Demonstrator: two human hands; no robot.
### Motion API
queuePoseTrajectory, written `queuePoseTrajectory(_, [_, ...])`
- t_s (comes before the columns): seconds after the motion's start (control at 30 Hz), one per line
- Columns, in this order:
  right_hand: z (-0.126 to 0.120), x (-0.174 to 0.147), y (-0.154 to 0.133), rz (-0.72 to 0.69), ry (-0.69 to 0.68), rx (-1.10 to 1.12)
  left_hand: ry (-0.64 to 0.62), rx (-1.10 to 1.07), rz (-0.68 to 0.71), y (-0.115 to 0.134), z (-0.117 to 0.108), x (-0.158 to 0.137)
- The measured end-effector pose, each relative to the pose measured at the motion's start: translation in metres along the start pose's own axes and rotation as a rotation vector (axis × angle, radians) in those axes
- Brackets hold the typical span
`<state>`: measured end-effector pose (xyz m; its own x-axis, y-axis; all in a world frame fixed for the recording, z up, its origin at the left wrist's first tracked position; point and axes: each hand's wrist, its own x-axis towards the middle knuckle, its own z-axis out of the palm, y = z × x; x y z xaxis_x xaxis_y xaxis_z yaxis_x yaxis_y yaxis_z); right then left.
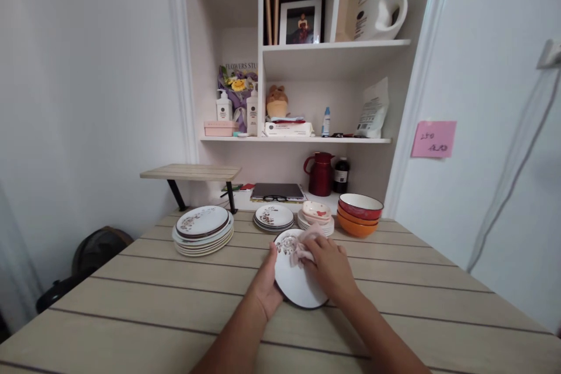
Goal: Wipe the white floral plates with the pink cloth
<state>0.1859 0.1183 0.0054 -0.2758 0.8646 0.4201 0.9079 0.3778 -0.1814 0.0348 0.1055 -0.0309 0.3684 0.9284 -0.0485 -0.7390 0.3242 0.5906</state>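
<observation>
A white plate (298,283) with a dark rim and a brown floral print is tilted toward me above the table. My left hand (266,280) grips its left edge, thumb on the rim and the other fingers hidden behind. In my right hand (328,263) is a crumpled pale pink cloth (302,248), pressed against the plate's upper face. Just beyond the plate stand a stack of small floral plates (274,216) and a pile of small pale dishes (316,211) with red marks, partly covered by the cloth and my right hand.
Larger plates (204,234) are stacked at the left of the slatted table (175,310). Red and orange bowls (359,216) are nested at the right. Behind them are a raised wooden stand (190,172), a laptop (277,191), a red jug (319,174) and a dark bottle (341,175).
</observation>
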Motion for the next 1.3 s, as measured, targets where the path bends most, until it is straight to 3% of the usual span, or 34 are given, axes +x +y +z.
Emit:
queuePoseTrajectory(0.17, [0.001, -0.006, -0.007, 0.023, -0.116, 0.046, 0.02, -0.015, -0.011, 0.003, 0.0, 0.002])
queuePoseTrajectory(0.33, [0.007, -0.015, -0.017, -0.122, -0.235, 0.18, -0.018, -0.016, -0.013, 0.004, 0.001, 0.001])
queuePoseTrajectory(0.5, [0.015, -0.012, -0.035, -0.234, -0.132, 0.243, 0.038, 0.037, 0.011, 0.004, -0.001, 0.002])
queuePoseTrajectory(0.6, [0.012, -0.002, -0.035, -0.177, -0.058, 0.146, 0.023, 0.017, 0.011, 0.003, 0.0, 0.003])
queuePoseTrajectory(0.73, [0.001, 0.008, -0.012, -0.037, -0.022, 0.097, 0.027, 0.009, -0.024, 0.003, 0.003, 0.003])
queuePoseTrajectory(0.87, [-0.007, 0.0, 0.006, 0.002, -0.162, 0.115, 0.004, -0.026, -0.042, 0.004, 0.002, 0.002])
queuePoseTrajectory(1.0, [-0.006, -0.019, -0.003, -0.102, -0.333, 0.067, 0.009, -0.049, -0.01, 0.006, 0.0, 0.002])
queuePoseTrajectory(1.17, [-0.003, -0.025, -0.032, -0.266, -0.219, 0.193, 0.084, 0.047, -0.057, 0.007, 0.003, -0.001])
queuePoseTrajectory(1.3, [-0.003, -0.007, -0.037, -0.233, -0.095, 0.163, 0.056, 0.054, -0.012, 0.006, 0.008, -0.003])
